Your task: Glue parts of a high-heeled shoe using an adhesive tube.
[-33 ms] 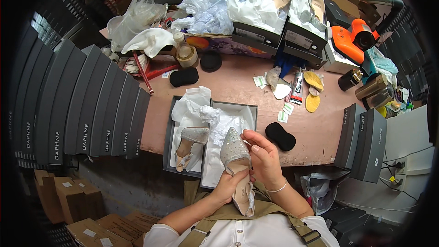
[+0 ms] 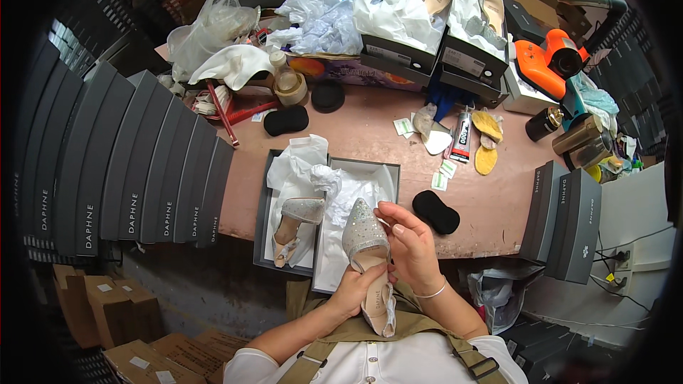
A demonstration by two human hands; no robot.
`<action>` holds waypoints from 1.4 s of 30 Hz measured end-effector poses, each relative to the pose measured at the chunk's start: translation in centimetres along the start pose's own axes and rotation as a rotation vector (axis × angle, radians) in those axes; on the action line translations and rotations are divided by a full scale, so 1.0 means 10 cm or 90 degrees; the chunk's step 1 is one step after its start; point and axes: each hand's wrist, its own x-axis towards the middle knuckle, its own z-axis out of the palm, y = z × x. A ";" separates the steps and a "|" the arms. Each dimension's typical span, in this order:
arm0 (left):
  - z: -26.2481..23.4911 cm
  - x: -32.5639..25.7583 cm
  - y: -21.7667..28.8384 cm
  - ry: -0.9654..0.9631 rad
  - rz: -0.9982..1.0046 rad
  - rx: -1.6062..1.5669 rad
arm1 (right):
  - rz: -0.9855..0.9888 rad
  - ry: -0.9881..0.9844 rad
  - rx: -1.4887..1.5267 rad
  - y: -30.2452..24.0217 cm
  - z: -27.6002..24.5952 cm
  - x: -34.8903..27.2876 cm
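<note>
Nothing has moved since the earlier frame: glitter shoe [image 2: 368, 256] still held toe-up over the bench [image 2: 356, 135] edge. Left hand [image 2: 353, 290] fingers wrapped round its middle; right hand [image 2: 409, 242] fingers pinched on the toe's side. Just beyond, an open box [image 2: 388, 174] w/ tissue [image 2: 306, 163] holds the 2nd shoe [image 2: 293, 224]; black pad [image 2: 435, 211] at right.
</note>
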 end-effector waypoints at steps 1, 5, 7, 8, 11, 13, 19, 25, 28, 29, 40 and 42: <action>0.01 -0.02 0.01 0.009 -0.006 0.004 | 0.018 -0.001 0.038 -0.01 -0.02 0.01; 0.02 -0.05 0.01 0.027 -0.022 0.004 | 0.065 0.017 0.117 -0.04 -0.07 0.05; 0.03 -0.05 0.02 0.030 -0.027 0.006 | 0.075 0.023 0.134 -0.02 -0.12 0.07; 0.03 -0.05 0.02 0.031 -0.029 0.008 | 0.080 0.025 0.143 -0.02 -0.14 0.07; 0.00 -0.05 0.00 0.011 -0.032 -0.002 | 0.061 0.007 0.123 -0.04 -0.09 0.04; -0.04 -0.02 -0.01 -0.009 -0.033 -0.005 | 0.042 -0.003 0.082 -0.06 -0.03 0.01; -0.01 0.00 0.03 -0.025 -0.028 0.016 | 0.016 -0.032 0.024 -0.12 0.04 -0.05; 0.01 0.01 0.07 -0.064 -0.018 0.022 | -0.017 -0.050 -0.046 -0.15 0.07 -0.08; -0.02 0.03 0.06 -0.091 -0.011 0.017 | -0.031 -0.044 -0.087 -0.16 0.10 -0.09; -0.05 0.04 0.04 -0.102 -0.012 0.010 | -0.031 -0.047 -0.101 -0.17 0.11 -0.10; -0.06 0.01 0.03 -0.077 -0.018 -0.011 | -0.046 -0.066 -0.151 -0.17 0.18 -0.14; -0.05 0.01 0.03 -0.066 -0.018 -0.018 | -0.041 -0.054 -0.148 -0.15 0.17 -0.12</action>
